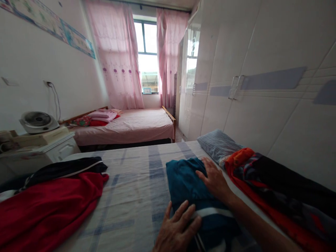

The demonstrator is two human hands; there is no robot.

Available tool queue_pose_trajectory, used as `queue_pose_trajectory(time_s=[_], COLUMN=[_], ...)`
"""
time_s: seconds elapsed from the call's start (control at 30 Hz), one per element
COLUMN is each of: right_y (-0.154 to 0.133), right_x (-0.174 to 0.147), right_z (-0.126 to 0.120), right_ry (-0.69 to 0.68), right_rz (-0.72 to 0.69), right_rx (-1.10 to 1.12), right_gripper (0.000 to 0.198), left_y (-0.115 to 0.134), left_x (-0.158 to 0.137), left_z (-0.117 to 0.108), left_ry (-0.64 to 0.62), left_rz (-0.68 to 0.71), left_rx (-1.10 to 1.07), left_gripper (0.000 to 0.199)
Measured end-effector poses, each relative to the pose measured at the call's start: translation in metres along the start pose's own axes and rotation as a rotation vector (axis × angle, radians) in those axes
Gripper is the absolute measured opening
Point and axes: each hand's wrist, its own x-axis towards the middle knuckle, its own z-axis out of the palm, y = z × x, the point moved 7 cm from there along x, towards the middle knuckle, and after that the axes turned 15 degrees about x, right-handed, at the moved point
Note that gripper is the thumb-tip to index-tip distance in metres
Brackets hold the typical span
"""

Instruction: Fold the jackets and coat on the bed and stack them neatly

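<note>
A folded teal garment point(183, 178) with a white stripe lies on the bed sheet point(126, 196) in front of me. My left hand point(178, 225) rests on its near left edge, fingers spread apart. Across its right side lies my right hand point(214, 178), fingers stretched out and the thumb apart. Neither hand grips the cloth. Part of the garment is hidden under my hands and right forearm.
Red cloth point(65, 203) and a dark garment with a white stripe point(70, 169) lie at the left. To the right are a grey pillow point(219, 143), an orange garment point(240, 157) and black clothing point(283, 178). Beyond stand a pink bed point(136, 122), white wardrobes point(236, 115) and a fan point(39, 120).
</note>
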Motion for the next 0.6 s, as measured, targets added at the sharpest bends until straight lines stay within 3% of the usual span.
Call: queue_pose_trajectory(time_s=[0.13, 0.23, 0.3, 0.47, 0.6], right_y=[0.054, 0.060, 0.052, 0.000, -0.017], right_x=[-0.042, -0.057, -0.059, -0.062, -0.063], right_z=[-0.017, -0.020, -0.018, -0.002, -0.007], right_ry=[-0.049, -0.080, -0.150, -0.618, -0.603], right_rz=[0.423, 0.567, 0.633, 0.686, 0.634], right_rx=[0.376, 0.683, 0.866, 1.336, 1.340], right_gripper=[0.082, 0.086, 0.081, 0.059, 0.051], left_y=[0.000, 0.000, -0.001, -0.002, -0.002], left_x=[-0.003, -0.003, -0.003, -0.008, -0.016], left_z=[0.001, 0.001, 0.000, 0.001, 0.010], left_ry=[0.044, 0.065, 0.067, 0.020, -0.038], left_rz=[-0.014, -0.022, -0.021, 0.031, 0.078], left_rx=[0.019, 0.018, 0.021, 0.074, 0.133], left_gripper=[0.055, 0.053, 0.054, 0.053, 0.045])
